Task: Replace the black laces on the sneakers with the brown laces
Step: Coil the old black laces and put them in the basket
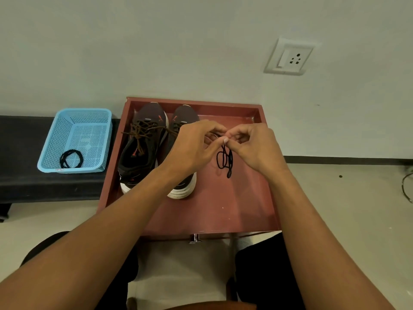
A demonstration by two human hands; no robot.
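Two dark sneakers stand side by side in a red tray (223, 215). The left sneaker (143, 148) carries brown laces (143, 130). My left arm partly covers the right sneaker (184, 115). Both hands meet above the tray, right of the shoes. My left hand (192, 146) and my right hand (252, 146) pinch a black lace (224, 159), which hangs from my fingers in a bundle of loops. Another black lace (71, 159) lies coiled in a blue basket (51, 139).
The blue basket sits on a dark bench (26, 182) left of the tray. A white wall socket (289, 57) is on the wall behind. A cable (407, 184) lies on the floor at the far right. My knees are below the tray.
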